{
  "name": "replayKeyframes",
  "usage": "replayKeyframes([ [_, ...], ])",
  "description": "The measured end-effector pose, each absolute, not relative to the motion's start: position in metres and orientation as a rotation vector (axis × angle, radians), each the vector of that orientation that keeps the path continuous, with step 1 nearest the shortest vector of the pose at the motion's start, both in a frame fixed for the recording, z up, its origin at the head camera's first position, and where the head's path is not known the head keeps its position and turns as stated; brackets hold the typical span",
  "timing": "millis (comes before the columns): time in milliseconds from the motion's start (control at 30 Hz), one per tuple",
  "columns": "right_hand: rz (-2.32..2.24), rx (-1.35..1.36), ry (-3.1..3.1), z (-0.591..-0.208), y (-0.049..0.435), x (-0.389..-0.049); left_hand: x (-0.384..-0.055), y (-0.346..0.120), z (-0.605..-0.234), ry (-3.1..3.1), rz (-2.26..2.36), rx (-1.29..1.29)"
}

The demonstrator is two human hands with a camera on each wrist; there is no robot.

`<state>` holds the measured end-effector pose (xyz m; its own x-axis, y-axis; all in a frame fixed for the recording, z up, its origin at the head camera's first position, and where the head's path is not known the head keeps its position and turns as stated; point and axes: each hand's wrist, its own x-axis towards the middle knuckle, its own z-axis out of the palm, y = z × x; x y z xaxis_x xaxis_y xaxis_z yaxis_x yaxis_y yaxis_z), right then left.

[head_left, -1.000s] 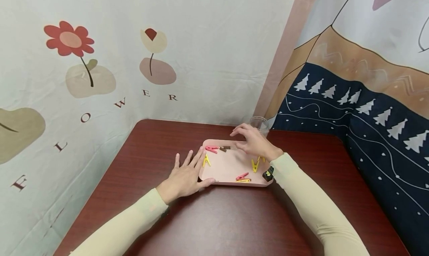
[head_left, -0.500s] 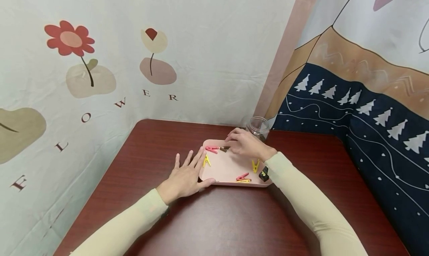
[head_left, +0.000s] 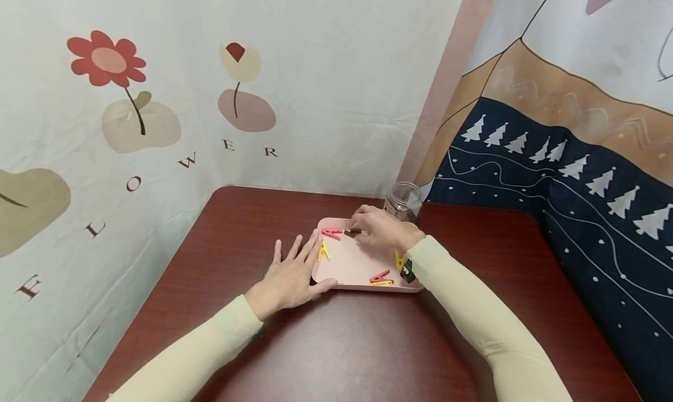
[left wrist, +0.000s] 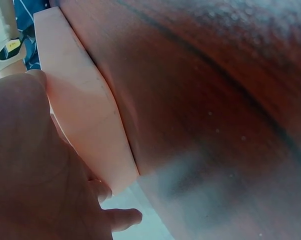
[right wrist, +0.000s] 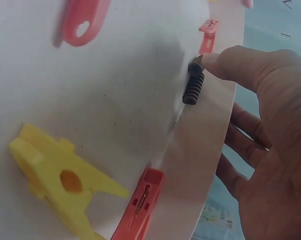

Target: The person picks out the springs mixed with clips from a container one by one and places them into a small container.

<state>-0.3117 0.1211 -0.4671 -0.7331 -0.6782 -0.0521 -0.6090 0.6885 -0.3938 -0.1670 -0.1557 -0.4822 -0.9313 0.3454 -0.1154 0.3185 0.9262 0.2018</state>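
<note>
The left hand (head_left: pixel 289 280), fingers straight and spread, lies against the tray's (head_left: pixel 352 267) left side. Inside, a yellow clip (head_left: pixel 323 252) and a pink clip (head_left: pixel 331 234) precede two dark springs (right wrist: pixel 193 90) by the far rim. The right hand (head_left: pixel 382 228) is at the springs, fingers bent; I cannot tell whether they pinch one. More clips (head_left: pixel 380 276) lie nearer; behind stands a jar (head_left: pixel 403 198).

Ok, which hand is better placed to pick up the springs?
Likely the right hand: it is at the springs, while the left hand touches the left edge of the tray.
</note>
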Motion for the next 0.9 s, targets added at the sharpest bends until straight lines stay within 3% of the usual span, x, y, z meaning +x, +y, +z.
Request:
replayKeyframes([
  [400, -0.497, -1.239, 2.660, -0.478, 0.111, -0.322, -0.169, -0.157, -0.483, 2.927, 0.274, 0.509],
  [900, -0.477, -1.240, 2.667, -0.478, 0.110, -0.323, -0.169, -0.156, -0.482, 2.926, 0.270, 0.506],
])
